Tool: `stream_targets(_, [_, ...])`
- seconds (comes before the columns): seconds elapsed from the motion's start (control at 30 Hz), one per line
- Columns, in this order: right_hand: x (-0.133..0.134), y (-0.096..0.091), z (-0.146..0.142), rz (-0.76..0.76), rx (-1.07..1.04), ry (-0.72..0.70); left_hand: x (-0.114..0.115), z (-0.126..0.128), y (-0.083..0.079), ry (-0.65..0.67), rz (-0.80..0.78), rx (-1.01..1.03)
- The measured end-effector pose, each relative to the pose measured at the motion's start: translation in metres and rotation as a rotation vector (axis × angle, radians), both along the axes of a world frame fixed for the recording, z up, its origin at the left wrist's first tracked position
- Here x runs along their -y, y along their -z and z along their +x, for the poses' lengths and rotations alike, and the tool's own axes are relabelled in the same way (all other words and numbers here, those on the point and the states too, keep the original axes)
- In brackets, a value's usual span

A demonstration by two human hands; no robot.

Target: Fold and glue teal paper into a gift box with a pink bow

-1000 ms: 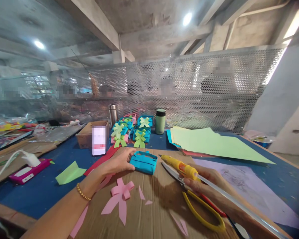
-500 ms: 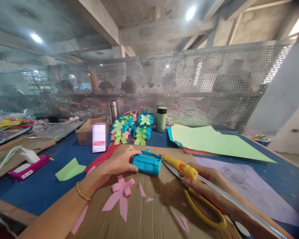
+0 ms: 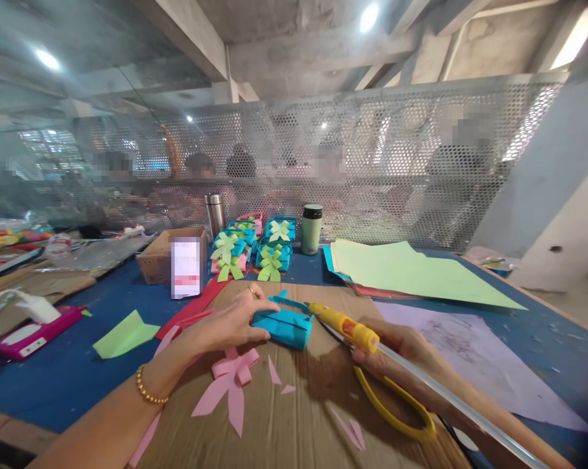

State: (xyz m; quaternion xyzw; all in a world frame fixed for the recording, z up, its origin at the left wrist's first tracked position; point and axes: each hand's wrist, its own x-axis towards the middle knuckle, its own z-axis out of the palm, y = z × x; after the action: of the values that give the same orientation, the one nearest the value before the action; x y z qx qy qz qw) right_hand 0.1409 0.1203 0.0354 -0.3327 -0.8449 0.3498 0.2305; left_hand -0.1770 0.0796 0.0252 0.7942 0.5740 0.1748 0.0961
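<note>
My left hand (image 3: 225, 322) is closed on the left end of a small blue paper basket (image 3: 284, 326) that rests on a sheet of brown cardboard (image 3: 284, 417). My right hand (image 3: 396, 355) grips a yellow glue gun (image 3: 343, 321) with a clear glue stick trailing behind it. The nozzle touches the right side of the basket. A pink paper bow (image 3: 230, 381) lies just in front of my left wrist. Yellow-handled scissors (image 3: 396, 410) lie under my right hand.
Finished blue and pink baskets with green bows (image 3: 249, 251) stand at the back, beside a steel flask (image 3: 214, 215) and a green cup (image 3: 311, 229). Green paper sheets (image 3: 416, 277) lie right, a cardboard box (image 3: 160, 260), a phone (image 3: 185, 267) and a pink case (image 3: 25, 329) left. People sit behind a mesh screen.
The basket has slid right and tilted under my left hand. The glue gun tip has closed in and now touches the basket's right side. The view has shifted slightly.
</note>
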Motion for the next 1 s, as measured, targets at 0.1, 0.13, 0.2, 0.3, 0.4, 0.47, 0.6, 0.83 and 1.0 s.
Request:
stream_targets(0.1, [-0.0002,0.0004,-0.0017,-0.019,0.002,-0.005,-0.0023,-0.0004,0.0019,0.010,0.059,-0.028])
stream_targets(0.13, [0.0003,0.0000,-0.0026,-0.028,0.003,-0.003,-0.0031,-0.0005,0.0022,0.023,0.062,-0.020])
stream_targets(0.2, [0.0021,-0.0007,-0.0042,-0.043,0.002,0.005,-0.0043,-0.0004,0.0023,0.064,0.054,0.010])
stream_targets(0.3, [0.0046,-0.0009,-0.0058,-0.044,-0.002,-0.003,-0.0056,0.0004,0.0021,0.099,0.027,0.032])
stream_targets(0.4, [0.0052,0.0004,-0.0063,-0.030,0.000,-0.009,-0.0064,0.0018,0.0022,0.050,0.009,0.038])
stream_targets(0.47, [0.0043,0.0014,-0.0065,-0.017,0.000,-0.010,-0.0068,0.0030,0.0023,0.036,-0.002,0.063])
stream_targets(0.6, [0.0021,0.0018,-0.0071,-0.007,-0.003,-0.028,-0.0067,0.0050,0.0025,0.087,-0.034,0.114])
stream_targets(0.83, [0.0047,-0.0003,-0.0074,-0.073,-0.006,-0.020,-0.0031,0.0022,0.0019,0.055,-0.021,0.030])
stream_targets(1.0, [0.0025,0.0018,-0.0063,-0.067,0.023,-0.016,-0.0010,-0.0009,-0.0023,0.064,0.003,-0.119])
